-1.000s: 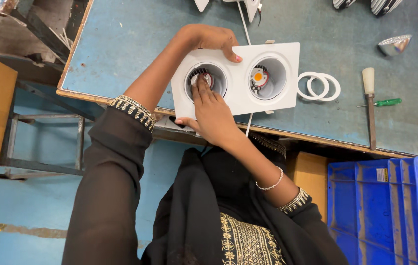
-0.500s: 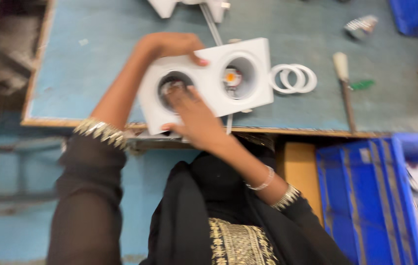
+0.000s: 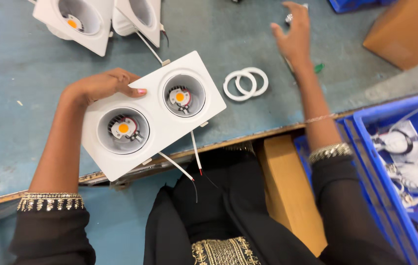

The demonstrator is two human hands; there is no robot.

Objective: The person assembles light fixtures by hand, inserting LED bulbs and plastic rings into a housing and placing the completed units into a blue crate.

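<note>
My left hand (image 3: 103, 84) grips the far edge of a white rectangular twin downlight housing (image 3: 152, 115), tilted over the table's near edge. Each of its two round wells holds an orange LED chip, and thin white and red wires hang from its near side. My right hand (image 3: 295, 37) is stretched out over the far right of the table with fingers spread, holding nothing, close to a small metallic part. Two white plastic rings (image 3: 245, 83) lie overlapping between the housing and that hand.
Two more white downlight housings (image 3: 79, 22) lie at the table's (image 3: 17, 113) far left. A blue crate (image 3: 408, 162) with wired lamp parts stands at the right, a cardboard box (image 3: 408, 29) at the far right, a brown box (image 3: 287, 186) under the table.
My right hand has left the housing's left well and reached out to the far right of the table. The left hand has kept the housing, which has turned to a slant.
</note>
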